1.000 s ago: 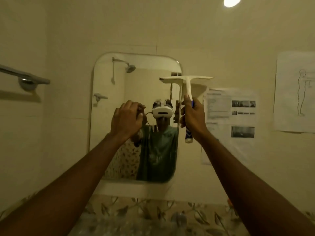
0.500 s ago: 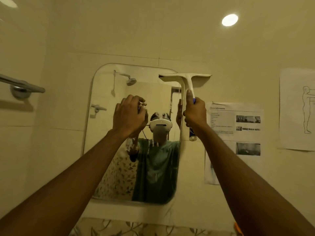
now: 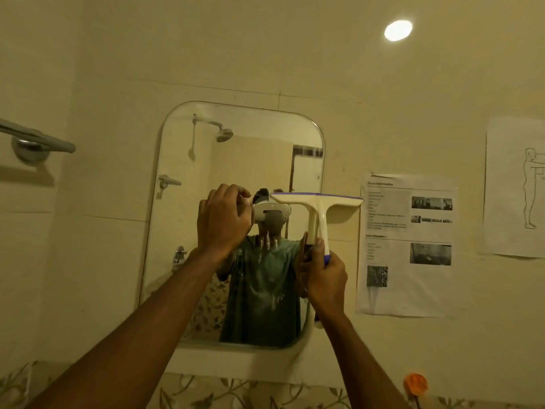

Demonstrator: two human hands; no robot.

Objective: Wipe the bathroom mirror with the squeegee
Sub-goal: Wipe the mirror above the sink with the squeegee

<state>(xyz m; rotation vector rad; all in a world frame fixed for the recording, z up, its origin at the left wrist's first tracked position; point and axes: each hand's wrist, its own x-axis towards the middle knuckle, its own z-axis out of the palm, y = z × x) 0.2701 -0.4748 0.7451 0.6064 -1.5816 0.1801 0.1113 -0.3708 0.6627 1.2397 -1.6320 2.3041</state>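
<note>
A rounded rectangular mirror [image 3: 206, 160] hangs on the tiled wall, reflecting a person in a green shirt. My right hand [image 3: 324, 280] grips the handle of a white squeegee [image 3: 318, 205] with a purple blade edge. Its blade lies level across the mirror's right edge at mid height, half over the wall. My left hand [image 3: 222, 219] is raised in front of the mirror's middle, fingers curled and pinched on something small that I cannot make out. White streaks run down the glass below the blade.
A chrome towel bar [image 3: 38, 140] sticks out from the wall on the left. Printed sheets [image 3: 407, 246] and a figure drawing [image 3: 519, 187] are taped to the right of the mirror. An orange object [image 3: 415, 385] sits low right. A ceiling lamp [image 3: 398, 31] glows above.
The squeegee has come down from the mirror's top right corner to mid height, with my right hand lower too. My left hand stays in front of the glass.
</note>
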